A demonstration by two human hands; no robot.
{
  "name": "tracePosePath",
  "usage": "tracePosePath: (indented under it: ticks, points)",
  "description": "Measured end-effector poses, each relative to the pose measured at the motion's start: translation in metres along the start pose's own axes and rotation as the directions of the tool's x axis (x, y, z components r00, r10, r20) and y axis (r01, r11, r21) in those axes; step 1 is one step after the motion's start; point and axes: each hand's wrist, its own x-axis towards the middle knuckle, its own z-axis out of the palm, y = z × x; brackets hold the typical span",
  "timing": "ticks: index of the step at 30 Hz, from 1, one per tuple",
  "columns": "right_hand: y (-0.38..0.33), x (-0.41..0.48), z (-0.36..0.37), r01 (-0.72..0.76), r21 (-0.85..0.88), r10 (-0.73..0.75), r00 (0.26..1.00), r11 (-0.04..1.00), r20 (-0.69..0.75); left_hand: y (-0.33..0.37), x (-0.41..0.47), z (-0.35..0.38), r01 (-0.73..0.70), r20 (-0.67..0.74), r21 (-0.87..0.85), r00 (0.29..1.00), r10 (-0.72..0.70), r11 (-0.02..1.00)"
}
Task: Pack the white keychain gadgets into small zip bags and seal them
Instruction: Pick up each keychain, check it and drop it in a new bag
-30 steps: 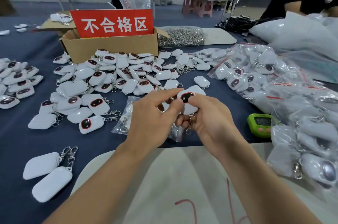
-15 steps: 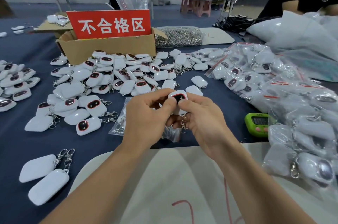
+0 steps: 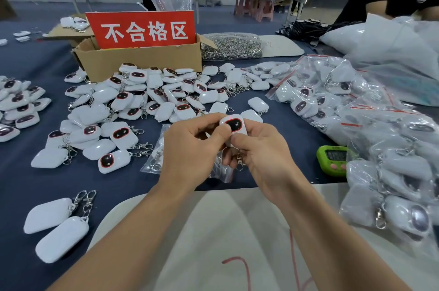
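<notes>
Pinching a white rounded plastic keychain gadget point(image 3: 234, 125) with a dark red-rimmed screen, the left hand point(image 3: 190, 150) and right hand point(image 3: 268, 155) are clamped together on it, in front of the brown cardboard box point(image 3: 142, 62). Beneath the hands, also before that box, a clear small zip bag point(image 3: 154, 160) lies on the dark blue tabletop point(image 3: 19, 183).

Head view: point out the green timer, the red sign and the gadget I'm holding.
green timer point(image 3: 323, 162), head view, green casing left of its screen.
red sign point(image 3: 142, 29), head view, middle of the red board.
held gadget point(image 3: 234, 125), head view, its dark screen.
</notes>
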Motion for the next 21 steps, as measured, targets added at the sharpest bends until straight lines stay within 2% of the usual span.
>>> tracePosePath:
  ticks: [5,9,11,14,21]
  points:
    - [0.0,-0.001,0.002,0.039,-0.059,-0.042,0.998,0.997,-0.048,0.001,-0.001,0.0,-0.038,-0.069,0.101,0.997,0.045,0.994]
    - [0.0,0.001,-0.005,0.101,-0.135,-0.132,0.961,0.986,-0.244,-0.003,0.0,0.001,-0.018,-0.144,0.171,0.989,0.043,0.985]
    - [-0.001,0.002,-0.009,0.133,-0.166,-0.177,0.941,0.977,-0.289,-0.004,-0.001,0.002,-0.018,-0.146,0.211,0.988,0.049,0.977]
    - [-0.001,0.001,-0.009,0.163,-0.215,-0.226,0.922,0.963,-0.313,-0.004,-0.003,0.003,-0.027,-0.14,0.264,0.988,0.066,0.964]
    - [0.002,0.004,-0.013,0.177,-0.279,-0.266,0.907,0.944,-0.327,-0.003,-0.004,0.004,-0.082,-0.108,0.259,0.988,0.113,0.962]
